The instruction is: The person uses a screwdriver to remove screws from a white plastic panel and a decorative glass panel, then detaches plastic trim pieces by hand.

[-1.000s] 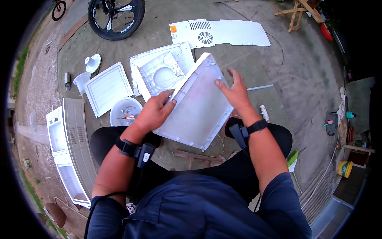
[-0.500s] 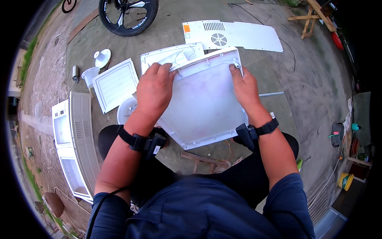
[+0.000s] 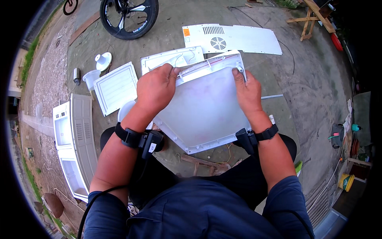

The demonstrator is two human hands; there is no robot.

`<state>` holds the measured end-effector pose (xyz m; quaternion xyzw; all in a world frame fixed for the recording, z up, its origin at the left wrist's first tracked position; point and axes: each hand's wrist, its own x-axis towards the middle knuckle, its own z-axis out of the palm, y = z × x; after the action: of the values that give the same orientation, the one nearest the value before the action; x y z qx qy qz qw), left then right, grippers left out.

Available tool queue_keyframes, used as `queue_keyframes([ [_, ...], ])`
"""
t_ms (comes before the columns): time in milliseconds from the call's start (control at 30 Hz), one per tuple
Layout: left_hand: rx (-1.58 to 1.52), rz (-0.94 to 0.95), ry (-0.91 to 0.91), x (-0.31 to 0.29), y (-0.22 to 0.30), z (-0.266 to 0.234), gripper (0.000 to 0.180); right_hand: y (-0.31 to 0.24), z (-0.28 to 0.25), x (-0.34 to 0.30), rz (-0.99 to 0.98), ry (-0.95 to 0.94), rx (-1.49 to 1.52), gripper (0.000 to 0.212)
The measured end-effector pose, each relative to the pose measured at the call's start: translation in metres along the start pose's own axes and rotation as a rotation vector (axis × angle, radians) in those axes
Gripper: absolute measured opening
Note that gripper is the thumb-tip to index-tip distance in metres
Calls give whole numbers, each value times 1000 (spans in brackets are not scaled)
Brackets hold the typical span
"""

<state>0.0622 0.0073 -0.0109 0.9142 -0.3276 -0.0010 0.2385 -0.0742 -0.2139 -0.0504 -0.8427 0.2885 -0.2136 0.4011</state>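
Left hand (image 3: 157, 88) and right hand (image 3: 248, 91) apart, both clamped on a white panel (image 3: 207, 109), vented sheet (image 3: 248, 39) lying far beyond

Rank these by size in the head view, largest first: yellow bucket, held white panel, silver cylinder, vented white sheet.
1. Held white panel, though nearness to the camera enlarges it
2. Vented white sheet
3. Yellow bucket
4. Silver cylinder

Outdoor yard, apparently doubling as workshop. Bare ground (image 3: 318, 75), grass (image 3: 32, 48) along its left edge. Bike (image 3: 122, 18) at far edge, wooden trestle (image 3: 320, 16) toward far right corner, loose vented panel (image 3: 248, 39) between.
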Motion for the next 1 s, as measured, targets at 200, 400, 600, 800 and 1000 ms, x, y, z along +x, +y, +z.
queue_keyframes([
  [200,-35,-85,-144,3,2,-7,37,4,3,-2,-13,-4,-17,52],
  [400,-32,-138,-241,2,-3,-6,38,12,9,-6,-19,-42,-27,52],
  [600,-25,-38,-171,-7,-7,11,32,20,17,0,37,-46,-97,53],
  [800,172,262,-75,-9,-1,16,42,23,13,10,111,-127,-129,59],
  [1000,293,325,-127,-6,-2,16,48,31,16,12,141,-162,-133,61],
])
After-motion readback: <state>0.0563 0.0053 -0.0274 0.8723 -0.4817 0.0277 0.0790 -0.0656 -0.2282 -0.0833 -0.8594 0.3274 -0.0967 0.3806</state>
